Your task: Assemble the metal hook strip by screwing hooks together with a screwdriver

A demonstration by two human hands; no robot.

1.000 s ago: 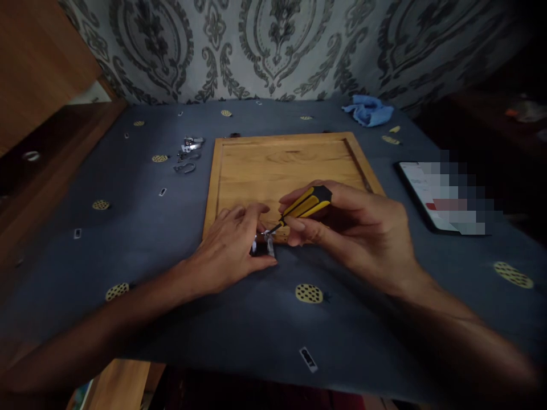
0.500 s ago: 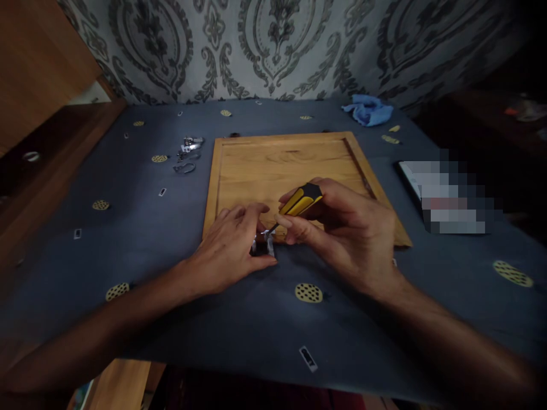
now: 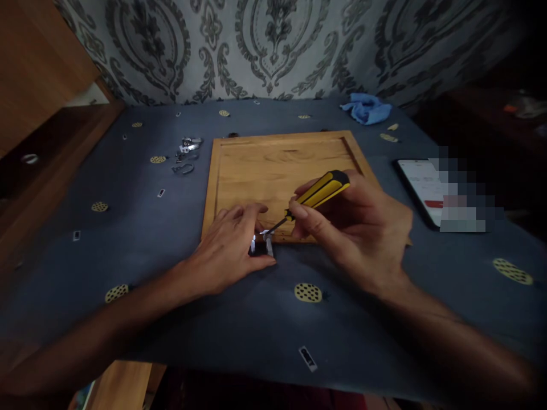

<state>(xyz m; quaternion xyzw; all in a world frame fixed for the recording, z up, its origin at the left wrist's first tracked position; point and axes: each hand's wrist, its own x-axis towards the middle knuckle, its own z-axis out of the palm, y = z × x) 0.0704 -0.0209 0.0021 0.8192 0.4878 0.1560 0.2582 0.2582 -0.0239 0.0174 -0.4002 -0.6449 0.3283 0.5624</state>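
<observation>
At the near edge of a framed wooden panel [image 3: 273,176], my left hand [image 3: 233,242] is closed around a shiny metal hinge [image 3: 269,244], holding it between thumb and fingers. Part of the hinge is hidden behind those fingers. My right hand [image 3: 363,228] grips a yellow and black screwdriver [image 3: 321,192] by its handle, tilted up to the right. Its metal shaft slants down to the left, and the tip meets the top of the hinge.
Several loose metal hinges [image 3: 188,149] lie left of the panel on the dark blue patterned cloth [image 3: 256,319]. A crumpled blue cloth [image 3: 366,109] is at the back right. A phone [image 3: 421,188] lies to the right. Patterned fabric [image 3: 273,51] hangs behind the table.
My right hand has shifted right and back along the screwdriver, showing more of its handle and shaft; the screwdriver leans lower. The left hand stays on the hinge.
</observation>
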